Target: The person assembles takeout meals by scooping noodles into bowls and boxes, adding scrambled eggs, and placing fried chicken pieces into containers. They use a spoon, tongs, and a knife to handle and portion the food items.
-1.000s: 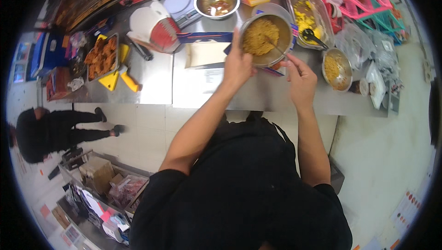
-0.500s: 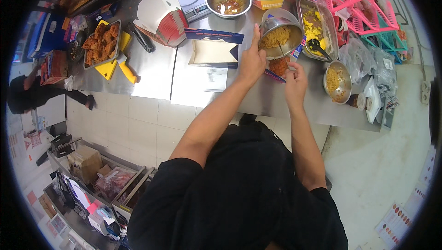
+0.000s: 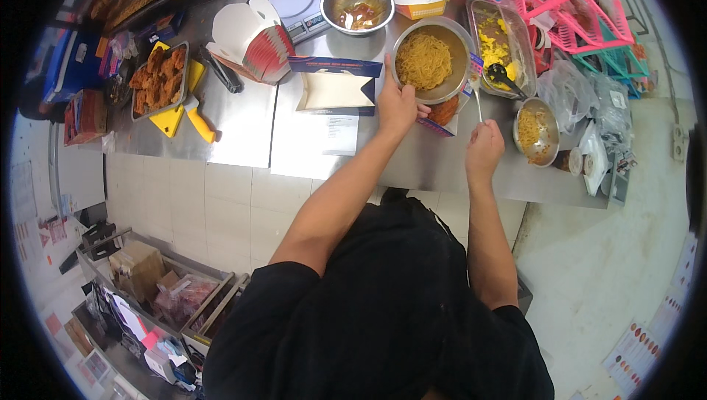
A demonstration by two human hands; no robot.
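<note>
My left hand (image 3: 401,107) grips the near left rim of a steel bowl (image 3: 463,32) that holds yellow noodles (image 3: 425,60). The bowl hangs fairly level above a blue-edged takeaway box, and hides much of it. A piece of fried chicken (image 3: 444,110) shows in that box below the bowl. My right hand (image 3: 485,151) is closed round the handle of a metal fork (image 3: 479,98), whose tines point away from me, just right of the bowl. Left of my left hand lies an open paper box (image 3: 335,91) with a pale inside.
A tray with yellow scrambled-egg-like food (image 3: 495,39) and a black spoon (image 3: 508,79) stands at the right. A smaller noodle bowl (image 3: 545,151) is nearer. Farther left are a sauce bowl (image 3: 358,6), stacked cartons (image 3: 254,43), tongs (image 3: 223,65), a yellow-handled knife (image 3: 200,124) and fried chicken (image 3: 158,79).
The bowl has gone from tilted toward the box to nearly level. My right hand has moved the fork out of the noodles to the right and slightly nearer me.
</note>
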